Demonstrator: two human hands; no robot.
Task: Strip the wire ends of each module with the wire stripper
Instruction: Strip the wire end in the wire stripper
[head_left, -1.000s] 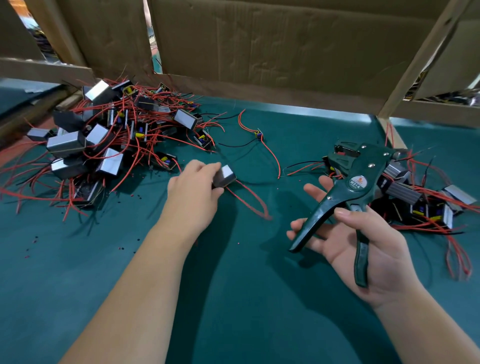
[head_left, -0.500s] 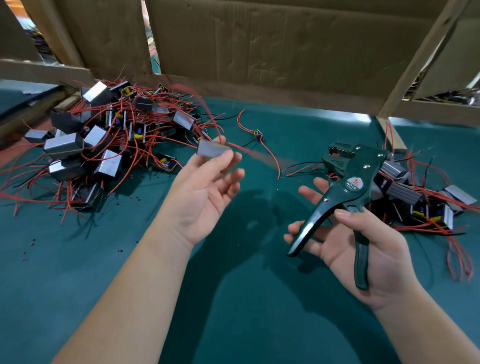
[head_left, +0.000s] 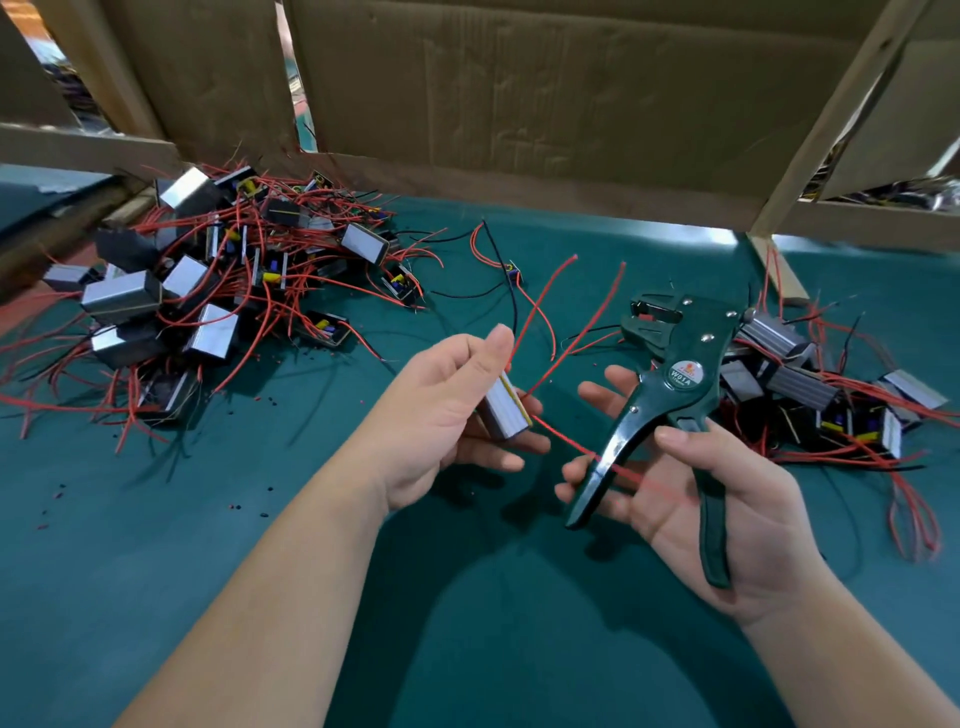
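On the far left of the green mat (head_left: 218, 597), a heap of unstripped modules (head_left: 208, 291) lies tangled in red and black leads, reaching back to the cardboard wall (head_left: 519, 93) that closes the rear edge. Tiny dark and red specks (head_left: 249, 506) dot the mat in front of the heap. From there to the near edge the mat is open, and both forearms cross it.

At centre the left hand (head_left: 441, 415) is raised off the mat and grips one grey module (head_left: 506, 410), with the thumb on its upper end and the fingers curled beneath. Two of its red wires (head_left: 550, 296) rise toward the wall. A third runs right across the near handle of the wire stripper (head_left: 670, 384) and over the right palm, where it blurs.

Just beside it, apart from the left hand, the right hand (head_left: 727, 493) holds the stripper with its head pointing away. The thumb bends over the pivot, one handle lies along the palm, and the fingers reach under the other. The handles are spread wide and the tool's mouth gapes, with no wire in it.

Behind and to the right sits a second pile of modules (head_left: 810, 384), with red loops trailing toward the mat's right edge. A wooden slat (head_left: 779, 270) slants down to the mat at the rear.
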